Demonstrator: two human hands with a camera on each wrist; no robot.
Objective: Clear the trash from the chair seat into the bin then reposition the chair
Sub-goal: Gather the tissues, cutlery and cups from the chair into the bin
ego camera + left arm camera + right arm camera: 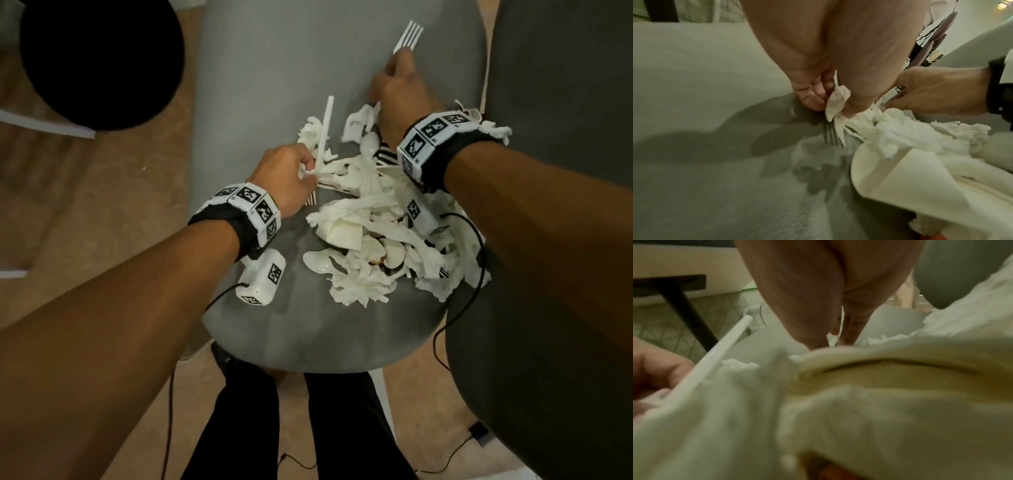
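A heap of white trash (376,233) covers the right half of the grey chair seat (308,329): crumpled napkins, folded paper plates, plastic spoons. My left hand (308,171) at the heap's left edge grips a white straw (325,126), a scrap of tissue (836,100) and a plastic fork (833,134) whose tines point down at the seat (715,178). My right hand (397,58) reaches over the heap's far side and pinches the handle of another white fork (409,36). In the right wrist view the right hand (842,335) is half hidden behind blurred napkins, and the straw (719,358) crosses at left.
A round black bin (99,58) stands on the tan floor at the upper left. The chair's lighter grey backrest (291,51) rises beyond the seat. Dark grey upholstery (555,68) borders the right side. My legs in black trousers (257,428) stand against the seat's near edge.
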